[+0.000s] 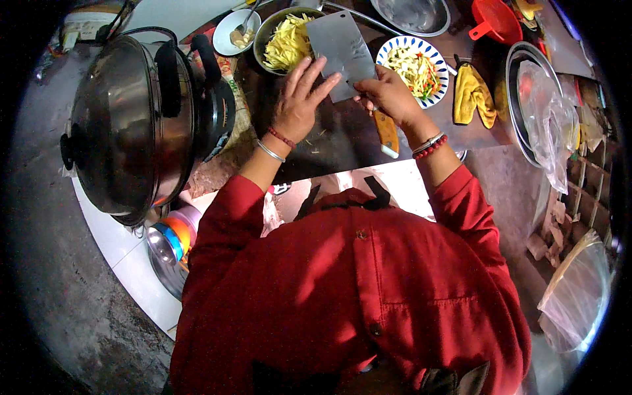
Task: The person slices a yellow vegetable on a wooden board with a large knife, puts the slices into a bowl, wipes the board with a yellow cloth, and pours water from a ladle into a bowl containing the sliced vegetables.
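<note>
My right hand [388, 95] is closed on a cleaver [339, 52] near where blade and handle meet. Its broad grey blade points away from me, and the wooden handle [387, 135] sticks out below my fingers. My left hand [297, 102] is open, fingers apart, with its fingertips at the blade's left edge; whether they touch it I cannot tell. Behind them, a metal bowl [262, 58] holds pale yellow strips [288, 43], partly covered by the blade. On the right, a white plate with blue marks on its rim [440, 59] bears pale strips mixed with red and green bits.
A large lidded metal pot [125, 125] stands at the left. Farther back are a small white bowl [224, 36] with a spoon, a metal basin [415, 13] and a red strainer [494, 23]. A yellow cloth [473, 95] and a plastic bag [546, 108] lie right.
</note>
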